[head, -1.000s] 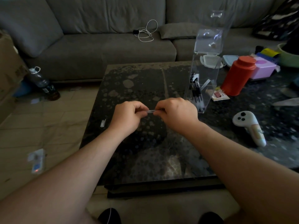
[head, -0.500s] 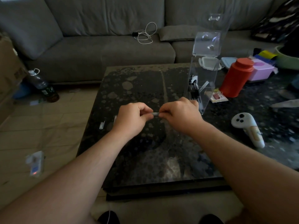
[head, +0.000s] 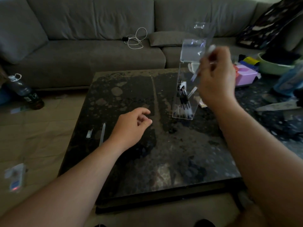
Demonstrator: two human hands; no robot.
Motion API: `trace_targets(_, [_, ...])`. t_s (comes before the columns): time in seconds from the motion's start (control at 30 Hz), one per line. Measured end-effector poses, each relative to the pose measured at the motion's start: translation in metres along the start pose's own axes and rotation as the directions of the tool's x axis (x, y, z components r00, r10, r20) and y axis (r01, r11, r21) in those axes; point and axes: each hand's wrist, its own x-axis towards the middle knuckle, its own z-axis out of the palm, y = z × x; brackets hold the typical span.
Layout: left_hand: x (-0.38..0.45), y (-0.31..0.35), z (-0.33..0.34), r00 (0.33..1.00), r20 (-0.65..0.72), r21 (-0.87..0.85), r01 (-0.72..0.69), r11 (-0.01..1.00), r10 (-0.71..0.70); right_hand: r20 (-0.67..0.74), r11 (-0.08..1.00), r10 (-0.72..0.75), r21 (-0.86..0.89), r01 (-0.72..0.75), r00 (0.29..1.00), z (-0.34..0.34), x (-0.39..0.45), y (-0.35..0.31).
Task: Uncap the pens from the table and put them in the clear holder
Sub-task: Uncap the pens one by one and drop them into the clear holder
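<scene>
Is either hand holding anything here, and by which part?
The right hand pinches a pen around its middle, raised beside the clear holder. The left hand hangs loosely curled, apparently holding nothing.

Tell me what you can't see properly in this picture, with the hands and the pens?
- Pen in the right hand, head view: motion blur and the fingers hide most of it, so its tip can't be made out.
- Left hand: whether its curled fingers hold a cap is hidden.
- Pens in the clear holder: too dark and crowded to count.
- Things at the right edge: cut off and blurred.
</scene>
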Motion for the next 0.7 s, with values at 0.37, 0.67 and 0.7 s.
trace_targets(0.37, [-0.007, 0.002, 0.011, 0.984, 0.133, 0.127, -0.134, 0.983, 0.117, 0.252, 0.932, 0.223, -0.339, -0.13, 0.942, 0.02, -0.02, 0.057])
trace_targets(0.67, [-0.009, 0.002, 0.011, 0.977, 0.166, 0.165, -0.161, 0.973, 0.133, 0.445, 0.89, 0.213, -0.456, 0.015, 0.869, 0.025, -0.025, 0.063])
trace_targets(0.7, [-0.009, 0.001, 0.011, 0.977, 0.162, 0.169, -0.163, 0.972, 0.135, 0.47, 0.886, 0.22, -0.464, 0.027, 0.855, 0.025, -0.025, 0.063])
